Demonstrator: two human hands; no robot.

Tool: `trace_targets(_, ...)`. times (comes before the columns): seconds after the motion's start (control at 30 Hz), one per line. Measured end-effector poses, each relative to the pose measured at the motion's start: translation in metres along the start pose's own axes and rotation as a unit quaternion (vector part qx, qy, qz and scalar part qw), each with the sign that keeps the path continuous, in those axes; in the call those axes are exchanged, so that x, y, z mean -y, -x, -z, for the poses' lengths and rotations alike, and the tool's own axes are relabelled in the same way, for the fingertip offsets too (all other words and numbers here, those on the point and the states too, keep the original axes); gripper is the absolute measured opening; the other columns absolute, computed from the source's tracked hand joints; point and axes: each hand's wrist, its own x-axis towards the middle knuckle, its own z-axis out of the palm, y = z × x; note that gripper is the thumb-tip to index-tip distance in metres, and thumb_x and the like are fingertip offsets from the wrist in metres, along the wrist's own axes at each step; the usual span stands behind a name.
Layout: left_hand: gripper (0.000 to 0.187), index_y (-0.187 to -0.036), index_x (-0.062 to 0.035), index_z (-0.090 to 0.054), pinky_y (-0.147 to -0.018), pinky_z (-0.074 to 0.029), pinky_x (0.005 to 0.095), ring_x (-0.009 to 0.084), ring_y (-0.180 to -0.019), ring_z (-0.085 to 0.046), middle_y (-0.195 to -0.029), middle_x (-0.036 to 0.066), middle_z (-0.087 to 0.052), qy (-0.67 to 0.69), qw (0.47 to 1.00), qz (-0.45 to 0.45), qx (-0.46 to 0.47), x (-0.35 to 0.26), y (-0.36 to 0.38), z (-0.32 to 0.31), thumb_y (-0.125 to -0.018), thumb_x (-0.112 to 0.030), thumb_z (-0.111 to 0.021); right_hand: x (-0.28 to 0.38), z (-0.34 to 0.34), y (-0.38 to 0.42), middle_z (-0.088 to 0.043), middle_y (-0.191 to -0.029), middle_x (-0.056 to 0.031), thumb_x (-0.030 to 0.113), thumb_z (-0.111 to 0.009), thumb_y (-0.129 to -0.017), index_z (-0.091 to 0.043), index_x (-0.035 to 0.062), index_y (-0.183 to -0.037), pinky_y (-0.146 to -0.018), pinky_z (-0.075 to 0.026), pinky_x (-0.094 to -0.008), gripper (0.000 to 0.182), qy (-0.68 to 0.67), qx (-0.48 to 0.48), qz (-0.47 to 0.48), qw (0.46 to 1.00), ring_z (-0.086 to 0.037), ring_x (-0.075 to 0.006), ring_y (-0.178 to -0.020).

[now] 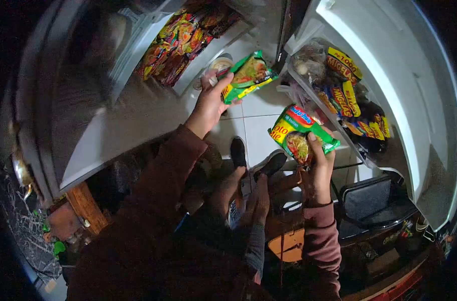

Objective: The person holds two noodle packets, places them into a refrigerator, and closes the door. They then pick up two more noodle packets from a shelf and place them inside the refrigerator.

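Observation:
My left hand (pixel 212 103) grips a green instant noodle packet (pixel 249 75) with a picture of noodles on its front, in the upper middle of the view. Lower and to the right, my right hand (pixel 321 163) holds a second green instant noodle packet (pixel 300 131), its red, white and yellow lettering facing up. The thumb presses on the front of that one. Both packets are held above the floor, apart from each other. Part of each packet is covered by the fingers.
An open compartment at upper left holds many colourful noodle packets (pixel 181 42). On the right, an open white door (pixel 389 45) has a shelf with yellow and blue Migelas packets (pixel 344 98) and a clear plastic bag (pixel 311 65). A black chair (pixel 369 198) stands at lower right over the tiled floor (pixel 228 131).

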Motion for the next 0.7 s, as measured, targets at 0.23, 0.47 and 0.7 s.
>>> trace_targets(0.23, 0.036, -0.125, -0.0161, -0.045, -0.079, -0.055, 0.0435, 0.0247, -0.11, -0.059, -0.128, 0.008, -0.053, -0.031, 0.994, -0.099, -0.016, -0.005, -0.059, 0.017, -0.094, -0.023, -0.063, -0.015, -0.003, -0.021, -0.059, -0.108, -0.0062, 0.02, -0.075, -0.084, -0.053, 0.0008, -0.115, -0.091, -0.043, -0.0264, 0.042, 0.011, 0.015, -0.045, 0.999, -0.055, -0.0125, -0.098)
trace_targets(0.47, 0.039, -0.121, -0.0105, -0.045, -0.083, -0.055, 0.0412, 0.0245, -0.109, -0.058, -0.122, 0.01, -0.051, -0.065, 0.98, -0.16, -0.102, -0.044, -0.106, 0.037, -0.088, -0.018, -0.064, -0.008, -0.018, -0.039, -0.061, -0.106, -0.007, 0.02, -0.074, -0.085, -0.052, -0.0016, -0.115, -0.088, -0.045, -0.0267, 0.042, 0.11, 0.094, -0.013, 0.989, -0.057, -0.0128, -0.096)
trace_targets(0.7, 0.034, -0.116, -0.0049, -0.049, -0.068, -0.058, 0.0434, 0.0247, -0.095, -0.063, -0.113, 0.014, -0.056, -0.162, 0.925, -0.238, -0.248, -0.088, -0.18, 0.07, -0.091, -0.025, -0.063, 0.026, -0.031, -0.058, -0.064, -0.101, -0.0068, 0.015, -0.076, -0.085, -0.053, -0.0019, -0.114, -0.082, -0.048, -0.0261, 0.041, 0.172, 0.196, 0.006, 0.965, -0.061, -0.0121, -0.091)
